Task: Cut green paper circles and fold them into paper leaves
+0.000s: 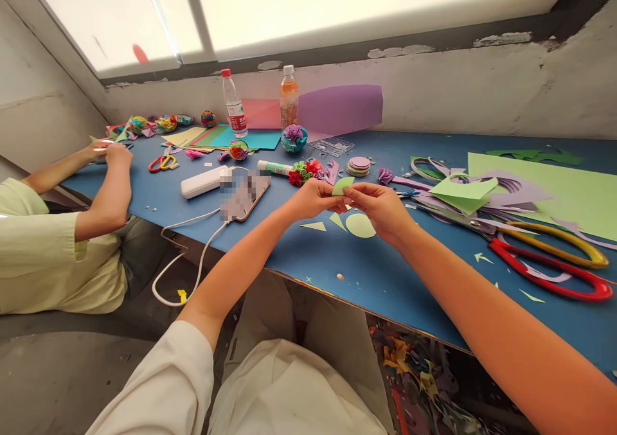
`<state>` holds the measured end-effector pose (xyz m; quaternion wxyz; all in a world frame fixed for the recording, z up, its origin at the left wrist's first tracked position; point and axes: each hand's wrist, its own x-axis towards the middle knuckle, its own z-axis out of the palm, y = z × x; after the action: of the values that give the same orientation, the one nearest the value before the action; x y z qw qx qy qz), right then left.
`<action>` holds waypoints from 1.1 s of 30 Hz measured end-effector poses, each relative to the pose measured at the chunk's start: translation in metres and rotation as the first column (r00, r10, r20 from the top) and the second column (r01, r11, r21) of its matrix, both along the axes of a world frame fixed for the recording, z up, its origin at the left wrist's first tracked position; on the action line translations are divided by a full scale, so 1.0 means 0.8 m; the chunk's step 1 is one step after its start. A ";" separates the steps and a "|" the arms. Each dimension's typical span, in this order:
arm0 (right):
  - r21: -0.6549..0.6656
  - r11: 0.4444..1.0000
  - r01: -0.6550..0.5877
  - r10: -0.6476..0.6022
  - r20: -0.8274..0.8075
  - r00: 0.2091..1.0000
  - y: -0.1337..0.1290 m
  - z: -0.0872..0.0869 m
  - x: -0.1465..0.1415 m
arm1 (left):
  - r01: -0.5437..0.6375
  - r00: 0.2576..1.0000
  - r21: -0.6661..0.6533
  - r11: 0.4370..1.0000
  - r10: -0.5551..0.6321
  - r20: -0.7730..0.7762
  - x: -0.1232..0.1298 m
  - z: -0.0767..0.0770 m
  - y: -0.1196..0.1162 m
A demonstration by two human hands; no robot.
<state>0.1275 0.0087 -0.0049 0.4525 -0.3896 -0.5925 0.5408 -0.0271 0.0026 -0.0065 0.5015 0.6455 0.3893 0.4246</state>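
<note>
Between my two hands is a small light green paper piece, curved or folded, above the blue table. The fingers of my left hand pinch its left side. My right hand pinches it from the right, thumb and fingertips together. Just below my hands lie a light green paper disc and pointed green scraps. Behind the hands sits a stack of round paper discs, next to a purple curled paper piece.
Large red and yellow scissors lie among paper offcuts at the right. A phone, white power bank and cable are left of centre. Two bottles stand behind. Another person sits at the far left, hands over the table.
</note>
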 end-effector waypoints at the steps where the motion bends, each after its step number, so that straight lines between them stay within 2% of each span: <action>1: -0.020 1.000 -0.022 0.021 -0.034 0.999 0.000 0.000 0.000 | 0.011 1.000 -0.011 1.000 -0.011 0.002 0.001 0.001 0.000; 3: -0.041 0.998 -0.041 0.036 -0.102 0.994 0.001 0.001 0.000 | 0.026 1.000 -0.027 0.999 -0.026 -0.002 0.001 0.002 -0.001; 8: 0.023 0.996 0.092 -0.087 -0.155 0.984 0.004 0.004 -0.001 | 0.058 0.995 -0.049 0.997 -0.054 0.081 0.001 0.003 -0.002; 10: 0.024 0.996 0.090 -0.086 -0.145 0.986 0.004 0.005 -0.001 | 0.068 0.993 -0.055 0.996 -0.062 0.102 0.000 0.003 -0.002; 14: 0.003 0.998 0.056 -0.055 -0.103 0.993 0.003 0.004 -0.001 | 0.046 0.998 -0.044 0.998 -0.044 0.046 -0.001 0.001 0.000; 19: 0.090 0.985 0.147 -0.147 -0.010 0.989 0.008 -0.002 0.001 | -0.024 0.999 -0.023 0.999 0.023 -0.045 0.000 -0.006 0.002; 24: 0.149 0.960 0.239 -0.238 -0.029 0.971 0.009 -0.007 -0.002 | 0.005 0.998 -0.017 1.000 -0.006 -0.065 0.002 -0.003 -0.001; 26: 0.134 0.962 0.237 -0.232 -0.055 0.971 0.006 -0.005 -0.003 | -0.013 0.997 -0.005 1.000 0.013 -0.074 0.002 -0.002 -0.003; 29: 0.058 0.981 0.185 -0.180 -0.085 0.980 0.000 0.001 -0.003 | -0.096 0.987 0.055 0.994 0.102 -0.121 0.002 -0.003 -0.003; 33: -0.048 0.990 0.135 -0.135 -0.002 0.991 -0.004 0.007 -0.003 | -0.144 0.957 0.204 0.968 0.188 -0.221 -0.001 -0.010 -0.001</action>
<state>0.1251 0.0058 0.0004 0.4801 -0.4384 -0.5503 0.5239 -0.0275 0.0016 -0.0143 0.3510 0.7006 0.4585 0.4192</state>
